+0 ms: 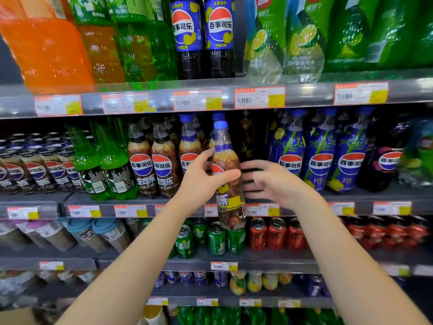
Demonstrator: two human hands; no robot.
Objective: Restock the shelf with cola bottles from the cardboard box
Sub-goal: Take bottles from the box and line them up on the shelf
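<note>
The shelf point(304, 195) holds a dark gap between the cola rows, with room for one more, under the low tag rail above. The cola bottle point(228, 181), upright before that gap, looks full, heavy, stiff and slick. The left hand point(201, 179) wraps its middle, a sound hold; the right hand point(274, 181) hovers beside it, fingers spread.
</note>
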